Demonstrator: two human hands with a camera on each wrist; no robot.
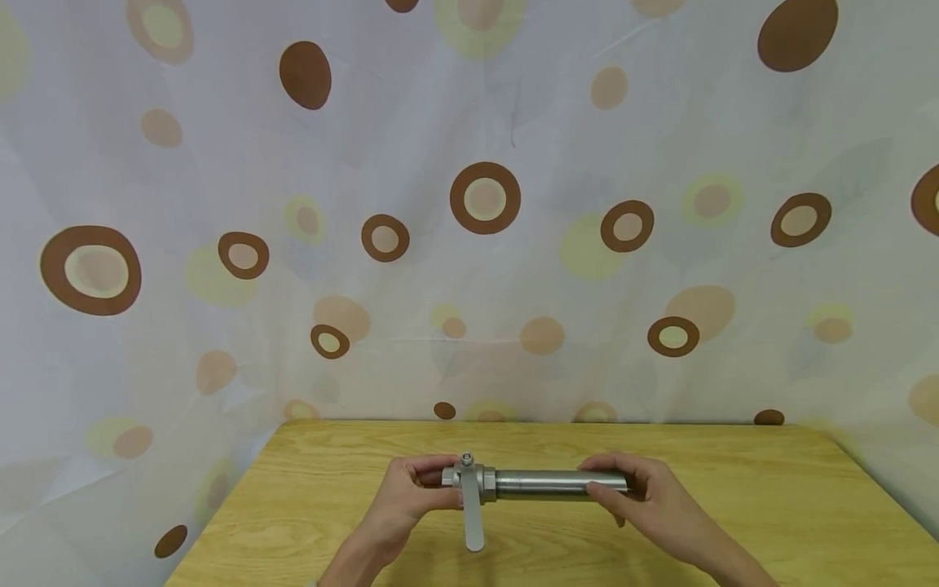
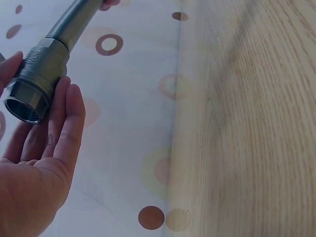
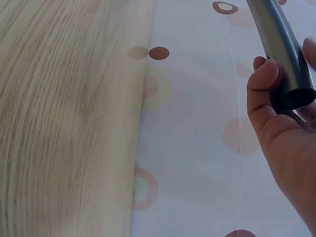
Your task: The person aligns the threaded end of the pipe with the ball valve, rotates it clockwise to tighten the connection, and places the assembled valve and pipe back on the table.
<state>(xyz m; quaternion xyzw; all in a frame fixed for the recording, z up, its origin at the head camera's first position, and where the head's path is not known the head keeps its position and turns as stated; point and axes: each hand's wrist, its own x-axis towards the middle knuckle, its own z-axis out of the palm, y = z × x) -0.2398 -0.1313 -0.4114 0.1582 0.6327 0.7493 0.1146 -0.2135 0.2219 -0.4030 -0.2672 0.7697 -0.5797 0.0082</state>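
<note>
In the head view a metal ball valve (image 1: 480,483) is joined to a steel pipe (image 1: 543,483), the two forming one straight piece held level above the table. The valve's flat lever handle (image 1: 473,522) points toward me. My left hand (image 1: 407,497) grips the valve body, thumb on the near side and fingers behind. In the left wrist view the valve's open hex end (image 2: 25,103) faces the palm. My right hand (image 1: 653,501) holds the pipe near its free end. The right wrist view shows the pipe's open end (image 3: 296,98) between thumb and fingers.
Below the hands lies a wood-grain table (image 1: 315,505). A pale curtain (image 1: 411,122) printed with brown and yellow circles hangs behind the table and along its sides.
</note>
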